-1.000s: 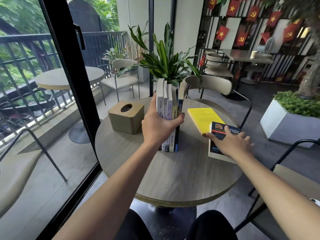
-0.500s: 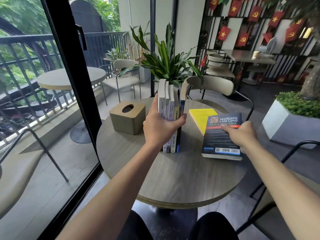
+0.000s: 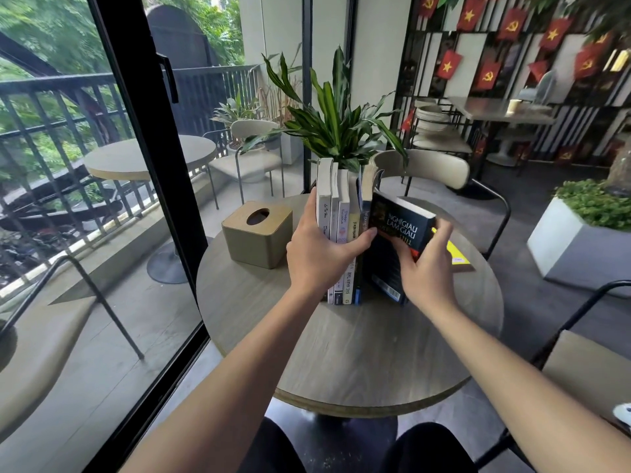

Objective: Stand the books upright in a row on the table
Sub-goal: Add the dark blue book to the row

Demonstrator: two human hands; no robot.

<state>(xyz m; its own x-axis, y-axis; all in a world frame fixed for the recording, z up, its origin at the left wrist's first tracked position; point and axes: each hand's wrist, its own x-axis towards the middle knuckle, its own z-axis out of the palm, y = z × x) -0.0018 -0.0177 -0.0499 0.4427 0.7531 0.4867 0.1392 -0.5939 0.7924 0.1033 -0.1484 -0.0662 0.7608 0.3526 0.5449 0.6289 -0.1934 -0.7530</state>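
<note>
One dark book (image 3: 397, 244) is held in the right hand (image 3: 423, 268), fingers closed round its outer edge, long axis near upright but leaning, its top tipped away to the right from the row of upright books (image 3: 341, 230); its lower corner is at or just above the desk (image 3: 358, 353), immediately right of the row; the left hand (image 3: 317, 257) clasps the row near the desk's centre, thumb on the left cover, fingers wrapped across the spines to the right end; those fingers lie between row and incoming book, so closing the gap probably requires them to lift clear; a yellow book (image 3: 456, 256) lies flat toward the right edge, partly hidden behind the right hand; a tissue box (image 3: 257, 233) stands left of the row, apart; a potted plant (image 3: 338, 131) rises behind.
</note>
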